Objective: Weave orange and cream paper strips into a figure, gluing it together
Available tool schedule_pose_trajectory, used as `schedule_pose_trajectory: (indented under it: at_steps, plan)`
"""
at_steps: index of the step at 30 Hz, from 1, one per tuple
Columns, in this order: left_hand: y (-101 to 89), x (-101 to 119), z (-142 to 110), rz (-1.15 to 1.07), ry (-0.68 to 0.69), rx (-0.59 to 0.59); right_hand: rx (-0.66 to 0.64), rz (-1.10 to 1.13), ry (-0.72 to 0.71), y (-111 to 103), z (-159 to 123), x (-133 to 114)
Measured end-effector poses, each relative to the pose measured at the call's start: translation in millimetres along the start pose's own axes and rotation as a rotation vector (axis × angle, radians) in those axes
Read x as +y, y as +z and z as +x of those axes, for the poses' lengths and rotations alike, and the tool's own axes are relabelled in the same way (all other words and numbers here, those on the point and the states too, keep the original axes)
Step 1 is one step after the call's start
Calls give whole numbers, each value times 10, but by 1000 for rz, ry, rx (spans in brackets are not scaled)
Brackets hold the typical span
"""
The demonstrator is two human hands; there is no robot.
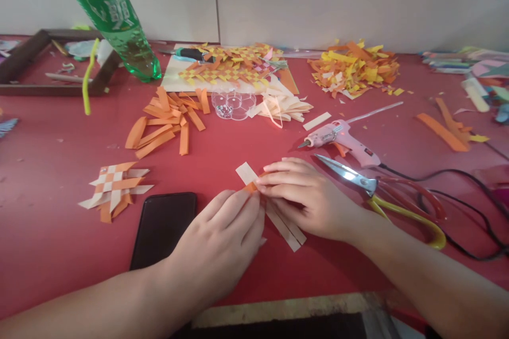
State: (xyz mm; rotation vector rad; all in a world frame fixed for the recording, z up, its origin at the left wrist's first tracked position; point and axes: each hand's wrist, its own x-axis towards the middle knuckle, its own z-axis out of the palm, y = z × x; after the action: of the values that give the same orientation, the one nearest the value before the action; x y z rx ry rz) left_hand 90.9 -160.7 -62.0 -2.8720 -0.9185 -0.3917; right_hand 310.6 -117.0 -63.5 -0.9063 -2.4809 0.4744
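Observation:
Both my hands meet over paper strips near the front of the red table. My left hand (pixel 228 228) has its fingers pressed together on an orange paper strip (pixel 251 187). From the right, my right hand (pixel 302 196) grips the same orange strip, its thumb hidden beneath the fingers. Cream paper strips (pixel 284 225) run diagonally under the hands, one end showing beyond the fingertips and the other ends toward me. Left of my hands lie a black phone (pixel 165 228) and a woven orange-and-cream paper fish (pixel 115 188).
Scissors (pixel 369 185) and a pink glue gun (pixel 342 143) with its cord lie right. Behind are orange strips (pixel 167 119), cream strips (pixel 284 105), a clear bead tray (pixel 234 104) and a scrap pile (pixel 353 69). A green bottle (pixel 119 16) stands beside a dark frame (pixel 24 66).

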Motion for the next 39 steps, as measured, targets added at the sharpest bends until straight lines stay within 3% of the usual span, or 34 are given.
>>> schedule_pose_trajectory:
  at_steps: [31,39]
  plan:
    - [25,-1,-15,-18,-23,-25,39,20,-8,-23,13,-42]
    - [-2,57,-41,35,-93,39,49,25,-16,-2,12,-47]
